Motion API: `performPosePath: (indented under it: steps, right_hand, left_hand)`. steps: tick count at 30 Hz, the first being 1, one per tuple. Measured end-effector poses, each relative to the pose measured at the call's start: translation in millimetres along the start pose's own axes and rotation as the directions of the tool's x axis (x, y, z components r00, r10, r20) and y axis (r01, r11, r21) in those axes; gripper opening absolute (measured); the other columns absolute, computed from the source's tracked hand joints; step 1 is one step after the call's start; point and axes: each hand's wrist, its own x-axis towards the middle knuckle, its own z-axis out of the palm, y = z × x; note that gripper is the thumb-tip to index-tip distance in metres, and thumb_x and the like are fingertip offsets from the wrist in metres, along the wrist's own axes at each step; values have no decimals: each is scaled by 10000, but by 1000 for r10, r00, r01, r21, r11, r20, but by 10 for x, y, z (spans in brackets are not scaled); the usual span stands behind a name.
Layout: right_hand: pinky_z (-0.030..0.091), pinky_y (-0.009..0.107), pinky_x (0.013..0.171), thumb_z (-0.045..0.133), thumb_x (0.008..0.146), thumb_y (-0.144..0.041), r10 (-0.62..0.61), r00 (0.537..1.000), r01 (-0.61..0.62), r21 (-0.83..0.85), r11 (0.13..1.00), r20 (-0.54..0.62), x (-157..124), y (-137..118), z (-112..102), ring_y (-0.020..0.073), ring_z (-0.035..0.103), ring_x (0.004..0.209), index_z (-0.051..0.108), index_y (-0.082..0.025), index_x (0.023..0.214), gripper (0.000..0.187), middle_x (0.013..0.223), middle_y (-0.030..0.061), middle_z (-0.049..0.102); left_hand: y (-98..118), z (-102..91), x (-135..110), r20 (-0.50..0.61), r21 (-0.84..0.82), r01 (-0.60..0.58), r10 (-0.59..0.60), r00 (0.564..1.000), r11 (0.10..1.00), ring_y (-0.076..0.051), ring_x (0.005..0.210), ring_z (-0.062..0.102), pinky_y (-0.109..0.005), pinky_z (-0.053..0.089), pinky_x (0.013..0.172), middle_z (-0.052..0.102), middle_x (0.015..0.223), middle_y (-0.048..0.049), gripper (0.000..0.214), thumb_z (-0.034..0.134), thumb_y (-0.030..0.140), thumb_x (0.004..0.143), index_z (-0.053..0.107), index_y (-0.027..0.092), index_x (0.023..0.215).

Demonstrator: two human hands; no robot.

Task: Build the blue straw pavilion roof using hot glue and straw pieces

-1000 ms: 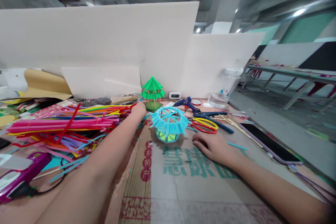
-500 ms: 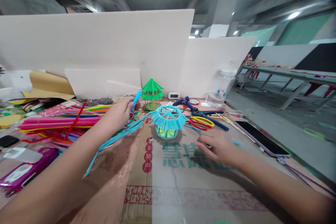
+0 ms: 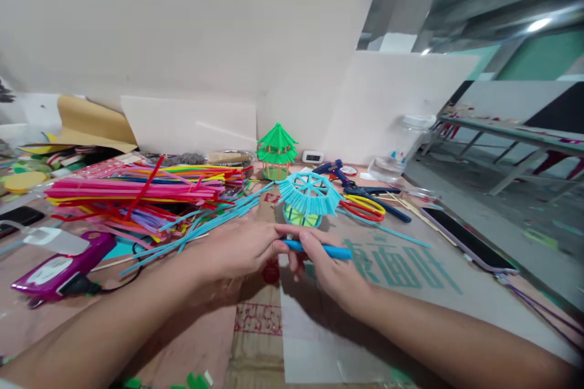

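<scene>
A slim blue pen-shaped tool (image 3: 336, 252) lies level between my two hands, above the cardboard. My left hand (image 3: 253, 248) pinches its left end, and my right hand (image 3: 332, 270) grips it along the middle, thumb on top. Which exact kind of tool it is, I cannot make out. Just beyond my fingers stands a small model pavilion with a light-blue slatted roof (image 3: 309, 193) and a green-and-blue base (image 3: 302, 217); my hands hide some of the area before it. Farther back is a finished-looking green-roofed pavilion (image 3: 277, 149).
Bundled coloured pipe cleaners (image 3: 137, 191) and loose blue strips (image 3: 205, 228) lie left, near a purple device (image 3: 68, 267). Right are a blue glue gun (image 3: 335, 171), pliers with red-yellow handles (image 3: 365, 206), a phone (image 3: 465, 237) and a clear jar (image 3: 404, 143). White boards (image 3: 182, 61) stand behind.
My left hand has brought the blue tool from beside the green pavilion to the front centre. My right hand has moved left and closed on it too. The view has shifted slightly.
</scene>
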Motion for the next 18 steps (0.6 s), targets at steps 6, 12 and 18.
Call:
performPosePath:
  steps: [6,12,18]
  right_hand:
    - [429,254,547,374,1002,-409,-146,974,109,-211,971,-172,-249,-87,-144,123,558,566,706,-206,985,389,622,6,602]
    - [435,246,560,558,905,-330,91,993,-74,-213,974,75,97,23,108,121,564,623,514,-211,956,137,778,4,631]
    - [339,229,515,614,839,-321,-23,999,9,-326,945,-41,476,394,289,97,437,560,438,-211,740,230,648,-45,498]
  left_hand:
    - [-577,-419,-170,-220,-62,179,-189,957,982,-178,735,583,-264,471,696,663,817,-28,503,264,517,967,610,185,814]
    - [-953,-216,-42,-144,39,219,-212,967,975,-223,930,632,-306,461,815,692,998,-45,333,363,403,932,625,198,947]
    - [-1131,27,-83,-113,98,261,-250,962,960,-216,843,645,-278,445,697,704,924,-25,254,543,455,844,608,221,918]
